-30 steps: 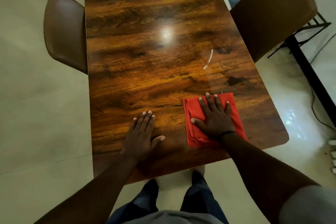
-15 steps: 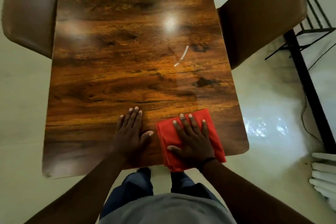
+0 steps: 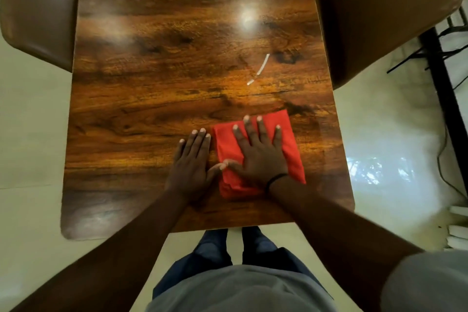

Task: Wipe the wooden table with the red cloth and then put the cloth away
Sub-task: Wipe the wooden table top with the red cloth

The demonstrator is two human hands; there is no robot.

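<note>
Red cloth (image 3: 291, 152), folded flat near the wooden desk's (image 3: 157, 99) near edge, lies under the right hand (image 3: 260, 157) (fingers spread, pressing for wiping), while the flat, empty left hand (image 3: 190, 164) just beside the cloth likely steadies the person.

Dining corner, seen from above

A pale glossy floor (image 3: 33, 139) lies all round, with a bright reflection (image 3: 377, 170) on the right. A brown chair (image 3: 38, 12) stands at the left and another chair (image 3: 379, 15) at the right, both pushed up close. A black metal frame (image 3: 440, 78) runs along the far right, with dark cables (image 3: 445, 154) trailing beside it. White slats (image 3: 458, 225) show at the right edge.
</note>
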